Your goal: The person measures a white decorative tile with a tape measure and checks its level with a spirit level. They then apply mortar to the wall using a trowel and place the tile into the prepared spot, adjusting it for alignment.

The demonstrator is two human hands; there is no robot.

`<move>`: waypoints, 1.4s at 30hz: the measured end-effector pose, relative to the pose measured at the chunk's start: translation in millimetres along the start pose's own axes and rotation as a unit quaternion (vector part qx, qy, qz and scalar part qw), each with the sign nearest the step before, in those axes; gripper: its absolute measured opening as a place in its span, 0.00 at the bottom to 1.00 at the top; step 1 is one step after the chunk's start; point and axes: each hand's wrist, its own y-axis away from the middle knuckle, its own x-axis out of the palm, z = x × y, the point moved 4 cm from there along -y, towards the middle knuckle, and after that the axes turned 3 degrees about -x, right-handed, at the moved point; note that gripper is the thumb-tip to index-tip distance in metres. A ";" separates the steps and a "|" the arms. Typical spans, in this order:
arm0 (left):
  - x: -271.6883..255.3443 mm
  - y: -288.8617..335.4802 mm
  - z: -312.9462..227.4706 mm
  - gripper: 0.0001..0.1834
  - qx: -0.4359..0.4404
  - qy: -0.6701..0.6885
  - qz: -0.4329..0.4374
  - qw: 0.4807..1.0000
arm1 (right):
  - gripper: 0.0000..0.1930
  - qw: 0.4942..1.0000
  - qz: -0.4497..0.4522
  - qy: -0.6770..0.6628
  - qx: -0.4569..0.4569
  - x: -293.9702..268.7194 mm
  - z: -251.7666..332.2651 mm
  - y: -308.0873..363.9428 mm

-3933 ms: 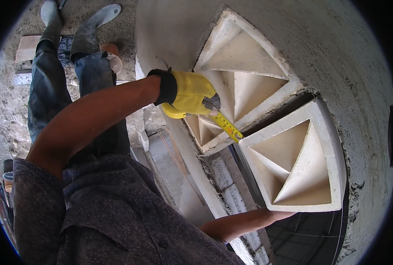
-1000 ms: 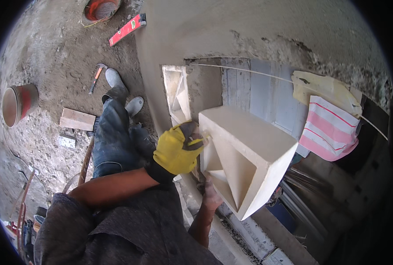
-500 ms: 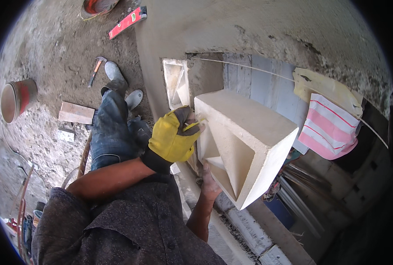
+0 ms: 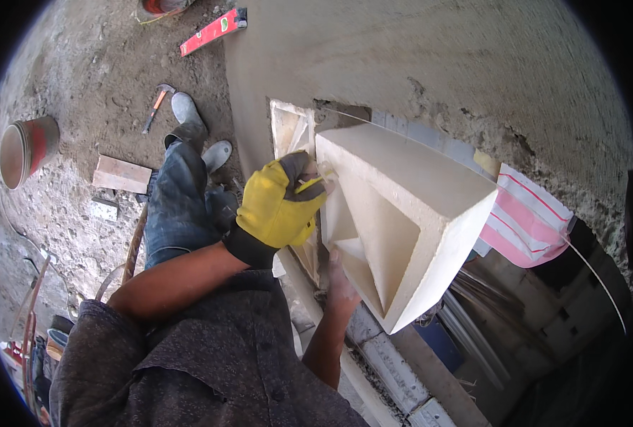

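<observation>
A cream cast ventilation block (image 4: 437, 213), hollow with slanted inner fins, is tilted in front of the wall opening. My bare right hand (image 4: 343, 285) grips its lower near edge, with the thumb on the front rim and the other fingers hidden behind. My left hand (image 4: 277, 206), in a yellow and grey work glove, is closed at the block's near rim. Bare fingertips show past the glove. What they pinch, if anything, is hidden. Just beyond the gloved hand, a similar block (image 4: 293, 128) sits in the wall.
A plastered wall (image 4: 402, 50) surrounds the opening, where a string and a pink striped cloth (image 4: 526, 220) hang. On the rough ground lie a hammer (image 4: 158, 107), a red level (image 4: 213, 32), a brick (image 4: 122, 174) and a bucket (image 4: 28, 153). White blocks (image 4: 394, 370) line the lower right.
The held block has tipped up and toward the wall, now covering more of the opening and part of the cloth. Both hands stay at its edge. The view has shifted slightly.
</observation>
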 end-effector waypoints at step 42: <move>-1.2 -1.7 2.0 0.13 0.000 -0.098 0.045 0.994 | 0.25 0.989 0.028 -0.128 0.063 -18.2 10.5 7.7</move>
